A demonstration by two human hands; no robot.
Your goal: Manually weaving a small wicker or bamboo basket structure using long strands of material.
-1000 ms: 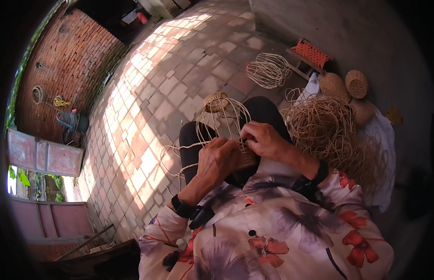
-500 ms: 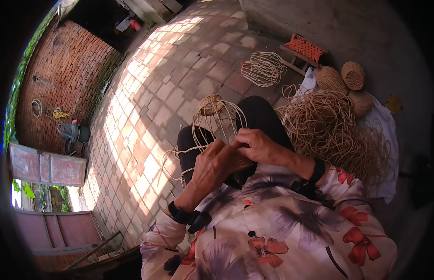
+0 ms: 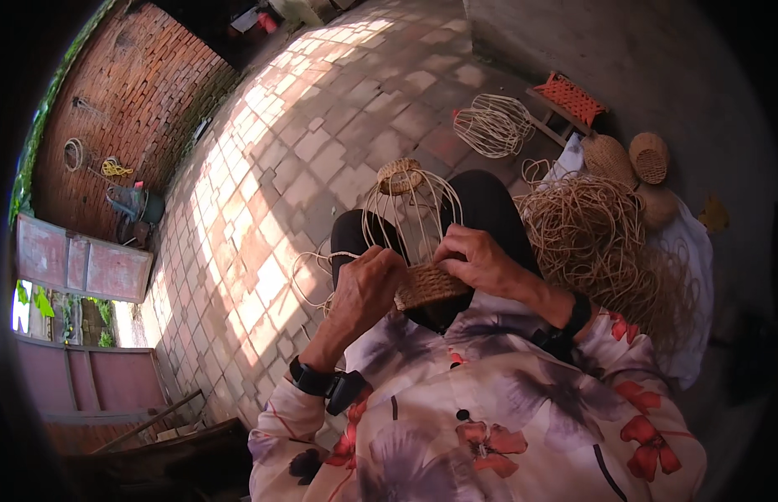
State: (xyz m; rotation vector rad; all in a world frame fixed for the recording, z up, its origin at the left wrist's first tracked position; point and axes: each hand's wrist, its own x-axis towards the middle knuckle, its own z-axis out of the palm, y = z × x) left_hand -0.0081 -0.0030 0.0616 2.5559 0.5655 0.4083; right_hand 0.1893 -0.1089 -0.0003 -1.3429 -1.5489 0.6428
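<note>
Fingers (image 3: 380,266) still pinching woven band (image 3: 429,286); right hand (image 3: 477,261) shifted closer.

We're in an outdoor yard. Paved tile floor (image 3: 322,142), sun patches and shadow across it. Red brick wall (image 3: 129,100) far left, coiled hoses hanging on it. Grey plaster wall (image 3: 657,50) far right. Small stool with orange woven seat (image 3: 573,96) against it. Reddish metal gate (image 3: 79,268) left, greenery behind. Timber planks (image 3: 154,418) near left.
</note>
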